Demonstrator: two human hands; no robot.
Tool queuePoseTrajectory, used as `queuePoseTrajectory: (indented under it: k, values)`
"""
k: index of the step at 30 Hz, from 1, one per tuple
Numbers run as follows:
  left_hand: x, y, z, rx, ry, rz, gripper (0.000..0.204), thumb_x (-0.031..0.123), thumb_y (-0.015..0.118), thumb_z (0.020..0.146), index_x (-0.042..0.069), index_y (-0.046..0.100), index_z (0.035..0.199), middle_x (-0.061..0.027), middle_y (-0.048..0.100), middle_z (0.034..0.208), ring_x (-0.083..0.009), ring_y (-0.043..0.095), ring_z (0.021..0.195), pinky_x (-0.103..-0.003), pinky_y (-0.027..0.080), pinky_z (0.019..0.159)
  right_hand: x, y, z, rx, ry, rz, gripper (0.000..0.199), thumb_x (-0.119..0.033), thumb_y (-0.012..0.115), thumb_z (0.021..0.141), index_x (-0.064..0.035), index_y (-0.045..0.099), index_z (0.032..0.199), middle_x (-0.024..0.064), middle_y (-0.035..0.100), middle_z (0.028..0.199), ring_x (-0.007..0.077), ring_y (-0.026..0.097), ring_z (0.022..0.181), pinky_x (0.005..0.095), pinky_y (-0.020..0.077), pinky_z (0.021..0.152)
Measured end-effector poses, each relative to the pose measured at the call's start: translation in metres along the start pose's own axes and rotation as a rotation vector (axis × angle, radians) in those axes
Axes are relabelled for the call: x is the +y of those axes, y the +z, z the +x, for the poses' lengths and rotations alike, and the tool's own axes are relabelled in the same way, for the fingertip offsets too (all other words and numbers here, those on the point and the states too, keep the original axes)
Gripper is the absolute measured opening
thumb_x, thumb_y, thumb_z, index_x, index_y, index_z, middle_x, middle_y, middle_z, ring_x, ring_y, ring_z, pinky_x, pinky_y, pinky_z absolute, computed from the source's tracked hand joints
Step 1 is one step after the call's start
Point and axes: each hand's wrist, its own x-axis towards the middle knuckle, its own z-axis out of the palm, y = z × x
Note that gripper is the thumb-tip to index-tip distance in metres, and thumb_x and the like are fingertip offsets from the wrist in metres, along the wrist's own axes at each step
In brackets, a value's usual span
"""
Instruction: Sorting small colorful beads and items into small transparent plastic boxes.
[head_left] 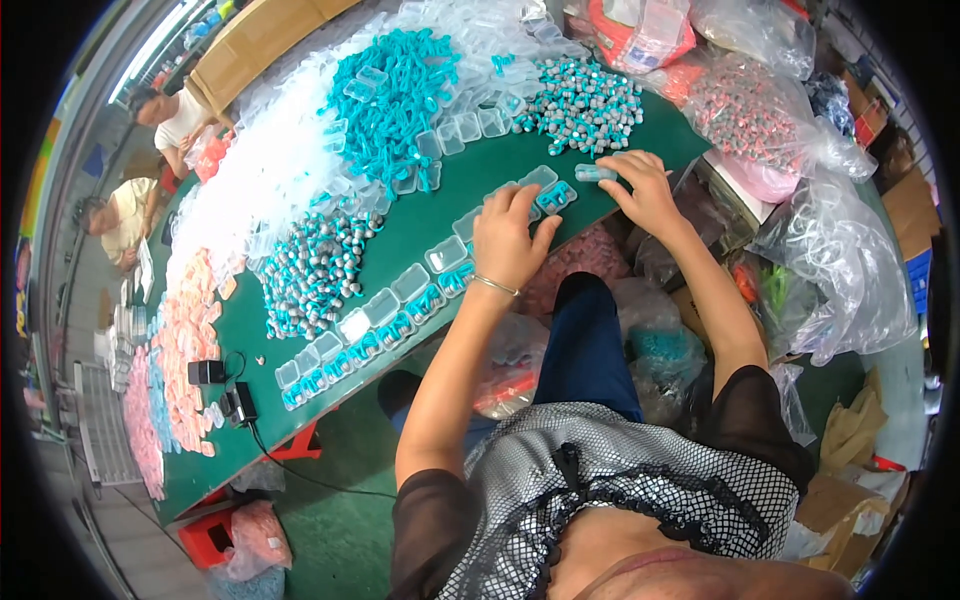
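My left hand (508,240) rests flat on a small clear plastic case (484,212) near the front edge of the green table (420,225); a teal insert lies right next to it. My right hand (642,185) presses its fingertips on another clear case with a teal part (594,173). A row of open clear cases with teal inserts (375,335) runs along the table's front edge to my left. Behind my hands lies a heap of small grey-and-teal pieces (585,102).
Further heaps: teal parts (395,90), clear cases (270,150), a second grey-and-teal pile (310,270), pink parts (185,340). Plastic bags of parts (760,110) crowd my right. A black charger and cable (235,405) lie at the table's left. Two people (150,160) sit far left.
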Motion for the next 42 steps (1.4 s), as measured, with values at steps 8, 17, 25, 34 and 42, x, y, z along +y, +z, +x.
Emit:
queuePoseTrajectory:
  k: [8,17,25,34,42]
  values:
    - [0.018,-0.006,0.013,-0.147,-0.026,-0.403,0.037,0.021,0.070,0.085,0.003,0.059,0.115,-0.0167,0.059,0.108,-0.0341,0.063,0.085,-0.039,0.052,0.071,-0.050,-0.027,0.004,-0.127,-0.033,0.382,0.036,-0.016,0.071,0.082,-0.0040,0.063,0.114,0.0132,0.064,0.109,0.0296,0.061,0.098,0.0382,0.0481,0.085]
    - [0.046,-0.029,-0.004,-0.023,0.110,-0.440,0.027,0.019,0.070,0.084,0.001,0.063,0.103,-0.0156,0.060,0.093,-0.0302,0.063,0.076,-0.036,0.051,0.065,-0.084,-0.048,0.000,-0.139,-0.034,0.610,0.023,-0.012,0.068,0.084,-0.0009,0.065,0.103,0.0119,0.065,0.093,0.0263,0.063,0.083,0.0343,0.0497,0.072]
    - [0.034,-0.027,-0.006,-0.021,0.065,-0.445,0.028,0.015,0.071,0.082,0.002,0.064,0.106,-0.0143,0.061,0.098,-0.0287,0.062,0.080,-0.035,0.052,0.068,-0.086,-0.037,0.003,-0.067,-0.100,0.464,0.023,-0.013,0.071,0.081,-0.0032,0.065,0.101,0.0103,0.066,0.095,0.0274,0.062,0.084,0.0362,0.0479,0.073]
    - [0.016,-0.012,0.001,-0.003,0.044,-0.273,0.042,0.017,0.075,0.078,0.003,0.060,0.115,-0.0162,0.058,0.111,-0.0321,0.060,0.093,-0.039,0.050,0.080,-0.045,-0.024,0.000,0.009,-0.093,0.251,0.028,-0.012,0.073,0.079,-0.0039,0.066,0.106,0.0119,0.065,0.107,0.0293,0.063,0.098,0.0380,0.0500,0.084]
    - [0.019,0.004,0.012,-0.009,0.020,-0.250,0.041,0.019,0.075,0.078,0.004,0.060,0.113,-0.0161,0.059,0.109,-0.0350,0.060,0.094,-0.042,0.050,0.079,-0.033,-0.016,-0.009,0.017,0.025,0.404,0.029,-0.006,0.071,0.080,-0.0021,0.066,0.109,0.0134,0.065,0.108,0.0270,0.063,0.101,0.0351,0.0501,0.086]
